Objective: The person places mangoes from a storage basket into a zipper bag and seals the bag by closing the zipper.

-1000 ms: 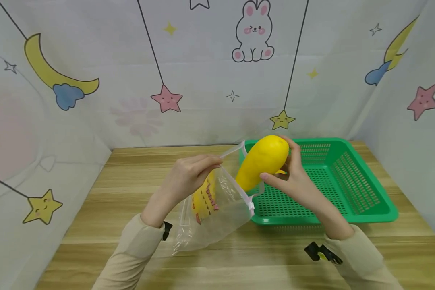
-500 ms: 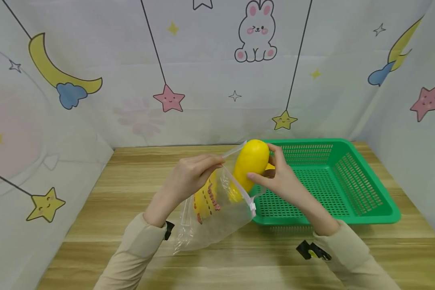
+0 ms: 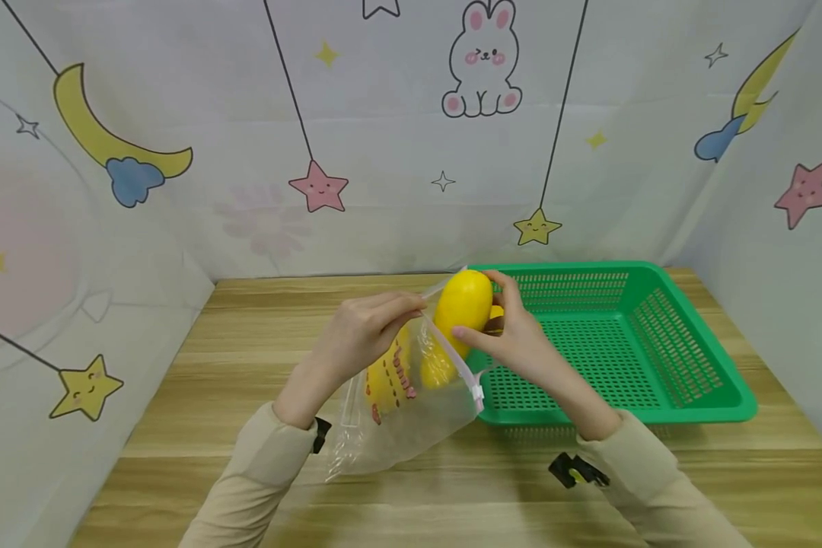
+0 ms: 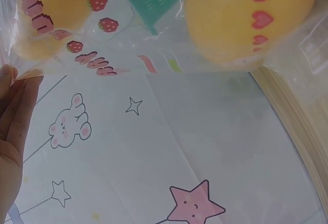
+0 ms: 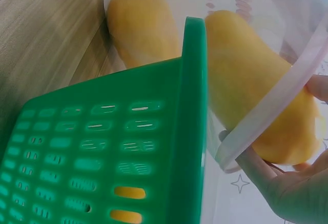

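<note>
My left hand (image 3: 363,331) pinches the upper rim of a clear zip bag (image 3: 421,426) printed with strawberries and hearts, keeping its mouth spread. One yellow mango (image 3: 385,380) lies inside, low in the bag; the right wrist view shows that inner mango (image 5: 141,26) beside the basket wall. A second yellow mango (image 3: 462,304) is in my right hand (image 3: 524,342), thumb on the near side and fingers behind. Its lower end is within the bag mouth, its upper end above the rim. The white zip strip (image 5: 282,96) crosses in front of it.
A green slotted basket (image 3: 708,335) stands right of the bag, its left rim against the bag mouth. Something yellow (image 3: 496,313) shows behind my right hand, mostly hidden. Underneath is a wood-grain table (image 3: 260,365), with printed cloth walls (image 3: 383,228) around it.
My right hand has moved left and slightly down, lowering the mango from above the basket edge partway into the bag. The left hand stays on the bag rim, nearly still.
</note>
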Motion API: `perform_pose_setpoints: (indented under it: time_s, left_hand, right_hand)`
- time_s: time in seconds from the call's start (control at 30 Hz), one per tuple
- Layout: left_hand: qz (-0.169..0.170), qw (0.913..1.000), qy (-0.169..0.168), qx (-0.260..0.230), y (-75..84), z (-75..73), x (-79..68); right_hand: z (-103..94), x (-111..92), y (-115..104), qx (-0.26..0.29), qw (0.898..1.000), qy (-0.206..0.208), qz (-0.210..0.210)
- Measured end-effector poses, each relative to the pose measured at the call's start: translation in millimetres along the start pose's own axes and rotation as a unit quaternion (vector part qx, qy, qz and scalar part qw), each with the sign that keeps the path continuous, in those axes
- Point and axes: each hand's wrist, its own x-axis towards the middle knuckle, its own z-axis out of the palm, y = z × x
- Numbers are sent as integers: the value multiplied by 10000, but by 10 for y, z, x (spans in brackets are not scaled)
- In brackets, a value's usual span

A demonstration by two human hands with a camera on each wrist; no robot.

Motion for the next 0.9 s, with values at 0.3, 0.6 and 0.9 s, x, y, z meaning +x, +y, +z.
perform_pose_setpoints:
  time_s: [0.3,0.6,0.9]
  left_hand:
    - [-17,10000,70,-28,-2,-6,0]
    - [29,9999,93,-78,-7,3,-7]
    - [34,10000,9,-52,-5,12,2]
  right_hand:
    - [51,39,0,-189,9997,-159,-51]
    - [121,54,12,-275,9986,-443,-53]
    - [142,74,-22,-602,9972,-435,-80]
